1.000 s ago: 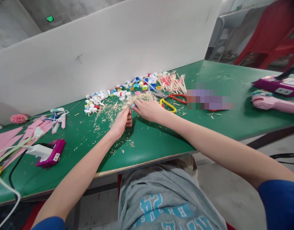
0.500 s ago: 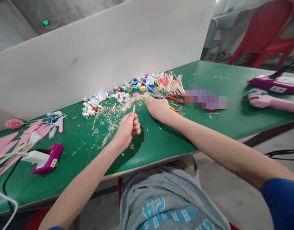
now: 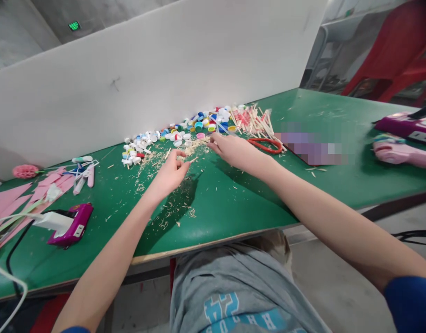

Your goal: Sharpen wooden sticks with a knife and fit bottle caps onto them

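Note:
My left hand (image 3: 171,173) is raised over the wood shavings (image 3: 164,194), thumb and curled fingers around a short, pale wooden stick (image 3: 194,159) whose tip shows past the thumb. To its right, my right hand (image 3: 230,149) reaches over the heap of shavings with its fingertips pressed together. Whatever lies in that pinch is too small to make out. Behind its wrist are the orange-red handles of the scissors (image 3: 265,145); their blades are hidden by the hand.
Coloured bottle caps (image 3: 178,134) line the white partition (image 3: 164,69), with a pile of wooden sticks (image 3: 256,121) at their right. Pink paper (image 3: 48,187) and a purple power strip (image 3: 72,225) lie left. A pink handheld device (image 3: 393,150) rests at the right.
My left hand has moved left and up, its fingers loosening from a fist, and the stick has tilted from upright to slanting. The right hand has stayed near the shavings heap.

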`<state>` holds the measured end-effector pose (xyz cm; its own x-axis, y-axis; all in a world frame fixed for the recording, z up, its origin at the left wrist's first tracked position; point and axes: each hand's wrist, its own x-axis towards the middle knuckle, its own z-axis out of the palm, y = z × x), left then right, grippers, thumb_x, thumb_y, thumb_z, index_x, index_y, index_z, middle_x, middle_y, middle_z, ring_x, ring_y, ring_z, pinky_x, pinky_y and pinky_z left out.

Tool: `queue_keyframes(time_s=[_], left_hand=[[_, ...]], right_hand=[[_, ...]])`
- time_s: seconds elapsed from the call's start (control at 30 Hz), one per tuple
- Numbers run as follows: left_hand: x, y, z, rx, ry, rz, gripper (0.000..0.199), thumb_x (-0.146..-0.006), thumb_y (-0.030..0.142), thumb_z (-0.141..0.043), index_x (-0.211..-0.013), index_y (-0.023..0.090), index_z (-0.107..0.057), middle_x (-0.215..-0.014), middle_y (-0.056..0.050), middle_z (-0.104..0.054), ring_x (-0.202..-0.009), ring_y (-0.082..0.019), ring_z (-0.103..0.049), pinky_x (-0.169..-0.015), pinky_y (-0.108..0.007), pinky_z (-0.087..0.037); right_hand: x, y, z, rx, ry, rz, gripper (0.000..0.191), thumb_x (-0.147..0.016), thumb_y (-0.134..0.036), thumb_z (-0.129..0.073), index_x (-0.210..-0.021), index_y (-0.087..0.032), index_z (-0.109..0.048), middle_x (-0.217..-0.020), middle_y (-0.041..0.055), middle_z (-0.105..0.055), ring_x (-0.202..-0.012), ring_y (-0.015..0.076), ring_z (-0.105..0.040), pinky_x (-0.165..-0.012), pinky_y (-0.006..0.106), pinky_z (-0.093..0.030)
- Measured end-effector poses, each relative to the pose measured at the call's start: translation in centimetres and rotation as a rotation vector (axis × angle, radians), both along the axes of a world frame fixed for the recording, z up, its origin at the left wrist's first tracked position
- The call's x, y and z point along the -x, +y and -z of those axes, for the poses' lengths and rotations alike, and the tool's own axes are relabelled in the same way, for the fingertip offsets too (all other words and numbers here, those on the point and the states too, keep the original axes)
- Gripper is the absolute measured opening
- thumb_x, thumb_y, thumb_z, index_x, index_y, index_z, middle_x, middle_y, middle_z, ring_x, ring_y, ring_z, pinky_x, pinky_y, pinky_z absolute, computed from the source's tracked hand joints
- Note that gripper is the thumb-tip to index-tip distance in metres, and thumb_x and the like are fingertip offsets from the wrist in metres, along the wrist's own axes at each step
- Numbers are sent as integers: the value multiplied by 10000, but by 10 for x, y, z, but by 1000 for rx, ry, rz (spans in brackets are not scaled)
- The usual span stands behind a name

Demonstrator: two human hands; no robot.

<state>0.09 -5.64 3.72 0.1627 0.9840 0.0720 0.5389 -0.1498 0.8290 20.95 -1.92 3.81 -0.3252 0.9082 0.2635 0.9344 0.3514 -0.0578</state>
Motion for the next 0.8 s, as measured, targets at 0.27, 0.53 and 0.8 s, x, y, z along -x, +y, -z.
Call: queue_keyframes(time_s=[0.27,0.53,0.8], left_hand=[[31,38,-14,53,204,258,218,-816,416,-646,-819,207,-707,-849,-54,-687,-684,-119,-546,-633,-270,-415],[40,53,11,-66,173,223,251,-879,399,-544,-821,191,-671,-722,-38,-630,-590,-97,-467,-604,-275,-380],[34,49,14,-180,216,219,244,-890,350,-531,-776,172,-652,-768,-40,-686,-663,-111,-534,-698,-277,-413]], right_hand=[[3,-9,-4,23,-89,-258,356,-1043,-416,-296,-1127,-228,-585,-953,47,-679,-777,153,-577,-595,278,-292],[27,-14,16,49,-231,-411,368,-1054,-393,-265,-1150,-208,-568,-984,52,-686,-725,131,-578,-560,285,-247],[40,-12,25,12,-337,-407,335,-1029,-275,-294,-1228,-159,-538,-1004,114,-676,-705,169,-611,-574,289,-290]])
